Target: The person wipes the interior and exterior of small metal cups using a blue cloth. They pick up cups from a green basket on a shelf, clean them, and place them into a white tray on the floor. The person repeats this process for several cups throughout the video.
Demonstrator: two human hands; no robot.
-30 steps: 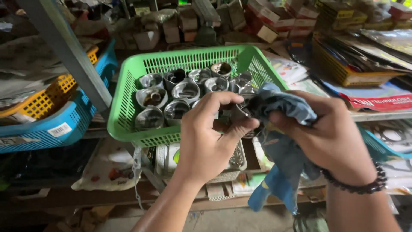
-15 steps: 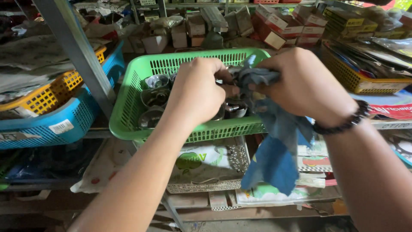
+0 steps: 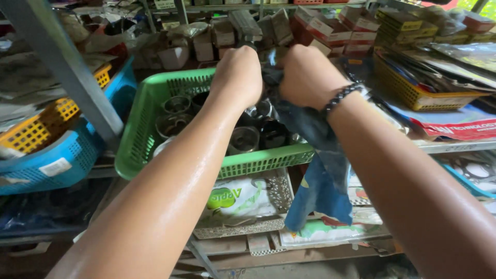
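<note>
My left hand (image 3: 237, 75) is closed in a fist over the far side of a green plastic basket (image 3: 258, 163). It grips a small metal part that the fingers and the cloth almost hide. My right hand (image 3: 307, 77), with a dark bead bracelet on the wrist, is closed on a blue cloth (image 3: 320, 170). The cloth is bunched between the two fists and hangs down past the basket's front rim. Several round metal cup-shaped parts (image 3: 243, 139) lie in the basket under my hands.
A grey shelf post (image 3: 67, 72) slants at the left. Beside it are a blue basket (image 3: 57, 160) and a yellow one (image 3: 31, 129). Cardboard boxes (image 3: 320, 28) line the back. A yellow tray (image 3: 413, 93) and flat packets lie at the right, and a perforated tray (image 3: 248, 227) sits below.
Both hands have moved up and away from me, from the basket's near edge to its far side. The cloth went with them and the metal part is now hidden.
</note>
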